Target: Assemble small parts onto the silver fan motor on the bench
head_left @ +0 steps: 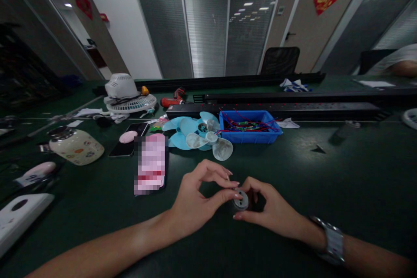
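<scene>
A small round metal part [240, 200] with dark holes in its flat face is held low over the green table. The fingers and thumb of my right hand [272, 208] curl around its side, and a metal-banded watch [332, 241] circles that wrist. My left hand [200, 195] comes in from the left with thumb and fingertips brought together at the part's upper face. Whether a small piece sits between those left fingertips is too small to make out. Beyond the hands lie several fan blades, light blue [179, 139] and translucent [223, 148].
Behind stands a blue bin [249, 138] of wires and small boards. To the left are a pink-cased phone [151, 163], a dark phone [122, 150], a jar-shaped cup [78, 147] and a white fan [122, 89]. A red drill [172, 100] rests near long black rails [276, 110]. Another person's arm [399, 63] shows far right.
</scene>
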Demonstrator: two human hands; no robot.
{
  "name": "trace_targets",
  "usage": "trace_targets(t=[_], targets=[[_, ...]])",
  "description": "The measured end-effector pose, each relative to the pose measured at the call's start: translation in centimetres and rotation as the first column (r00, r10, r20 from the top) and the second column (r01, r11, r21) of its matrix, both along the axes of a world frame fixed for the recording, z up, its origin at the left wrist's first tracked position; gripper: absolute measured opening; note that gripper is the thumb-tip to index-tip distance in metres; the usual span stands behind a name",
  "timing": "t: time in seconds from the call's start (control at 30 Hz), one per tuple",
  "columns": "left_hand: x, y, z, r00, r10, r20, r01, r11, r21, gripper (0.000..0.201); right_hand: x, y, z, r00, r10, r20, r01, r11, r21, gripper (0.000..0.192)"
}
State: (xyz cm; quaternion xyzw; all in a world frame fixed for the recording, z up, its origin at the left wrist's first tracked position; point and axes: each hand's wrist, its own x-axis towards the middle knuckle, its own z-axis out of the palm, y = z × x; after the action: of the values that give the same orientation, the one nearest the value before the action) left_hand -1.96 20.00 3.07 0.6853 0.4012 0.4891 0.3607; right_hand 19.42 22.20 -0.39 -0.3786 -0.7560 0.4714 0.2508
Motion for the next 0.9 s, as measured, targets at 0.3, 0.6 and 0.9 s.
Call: trace_targets(t=[0.3, 0.6, 0.9], targets=[[-4.6, -0.3, -3.9, 0.906, 0.076, -0.417, -0.106, 0.993, -0.049, 0.03, -0.1, 0.0, 0.1, 1.0, -0.008, 0.012, 0.008, 1.0, -0.012, 0.034], [-4.6, -0.2, -3.8, 0.867, 0.095, -0.49, -0.11, 0.994, -0.002, 0.019, 0.0, 0.0, 0.0, 1.0, -0.003, 0.01, 0.004, 1.0, -0.016, 0.034], [0.2, -0.6, -1.1, 0.997, 0.04, -0.067, -0.043, 0.998, -0.044, 0.015, -0.1, 0.1, 0.1, 1.0, 0.005, -0.014, -0.005, 1.0, 0.01, 0.032]])
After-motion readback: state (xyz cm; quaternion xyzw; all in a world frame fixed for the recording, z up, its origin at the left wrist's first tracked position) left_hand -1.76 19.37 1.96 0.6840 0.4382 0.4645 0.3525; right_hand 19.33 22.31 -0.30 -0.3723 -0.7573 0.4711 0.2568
